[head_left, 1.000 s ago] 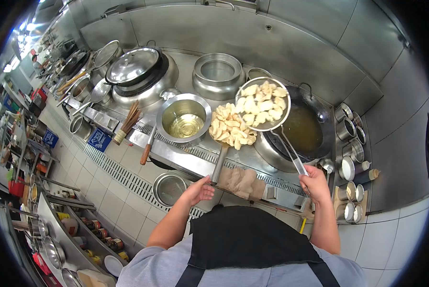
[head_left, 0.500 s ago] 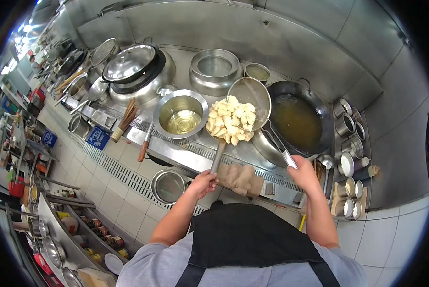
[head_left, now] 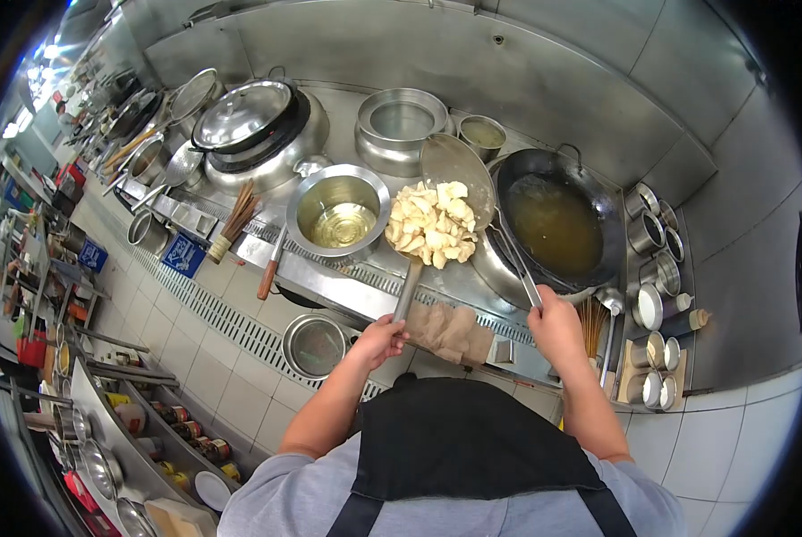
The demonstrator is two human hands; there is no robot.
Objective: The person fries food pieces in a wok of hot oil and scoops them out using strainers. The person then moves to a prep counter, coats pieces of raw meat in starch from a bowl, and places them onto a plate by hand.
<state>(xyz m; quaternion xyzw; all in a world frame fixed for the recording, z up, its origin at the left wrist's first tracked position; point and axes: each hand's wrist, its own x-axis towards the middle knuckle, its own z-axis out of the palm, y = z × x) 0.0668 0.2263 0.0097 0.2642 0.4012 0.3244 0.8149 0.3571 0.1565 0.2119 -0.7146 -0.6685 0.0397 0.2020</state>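
My left hand (head_left: 383,342) is closed around the metal handle of a skimmer (head_left: 410,286). Pale, irregular food pieces (head_left: 432,224) are heaped on it and hide most of its bowl. My right hand (head_left: 557,324) grips the handle of a mesh strainer (head_left: 463,174), tilted over the heap's upper right side; whether it touches the pieces I cannot tell. Right of the strainer sits a black wok (head_left: 553,224) with yellowish-brown liquid in it. On the left stands a metal pot (head_left: 298,208) holding clear yellow liquid.
Behind are a round metal pot (head_left: 401,154) and a small container (head_left: 483,134). A folded cloth (head_left: 445,331) lies along the stove's front edge. A lidded wok (head_left: 244,116) and a bamboo brush (head_left: 231,224) are at left, seasoning containers (head_left: 647,304) at right.
My right hand has moved slightly left, and the mesh strainer has shifted left and tipped at a different angle. Pieces on the skimmer have settled into a more compact heap. My left hand stays nearly still.
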